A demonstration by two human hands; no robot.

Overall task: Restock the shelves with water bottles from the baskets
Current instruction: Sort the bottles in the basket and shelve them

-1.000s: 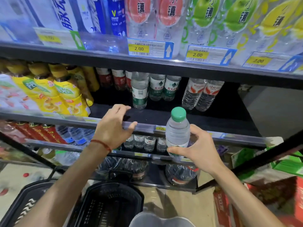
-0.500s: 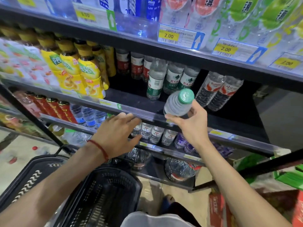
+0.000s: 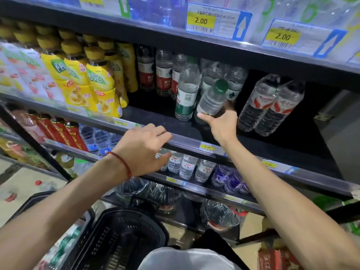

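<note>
R hand (image 3: 222, 125) grips a green-capped water bottle (image 3: 211, 99) round its lower part, thumb on the near side, fingers wrapped behind. Bottle is clear and tilted, cap leaning up and right. It's held over the mid shelf (image 3: 187, 142) abt halfway along, just right of a standing green-label water bottle (image 3: 186, 94) and in front of more water bottles at the back. Can't tell if its base touches the shelf board. L hand (image 3: 142, 147) is on the same shelf's front edge, left of the R hand: fingers curled over the top of the price rail, thumb below it, nothing else in it. There's a red string bracelet (image 3: 122, 164) on that wrist. Right of the held bottle, apart from it, two red-label water bottles (image 3: 269, 106) stand side by side. Towards the shelf's left end are yellow-capped drink bottles (image 3: 97, 84) packed in rows, w/ dark bottles w/ red labels (image 3: 155, 75) at the back betw. them and the water. A yellow price tag (image 3: 206, 147) sits on the rail just below the R wrist. On the shelf below, small water bottles (image 3: 185, 165) stand in a row near the front edge. A black plastic basket (image 3: 120, 236) sits low under the L forearm, inside too dark to read. A second basket (image 3: 88, 221) to its left holds blurred green-and-clear bottles.
</note>
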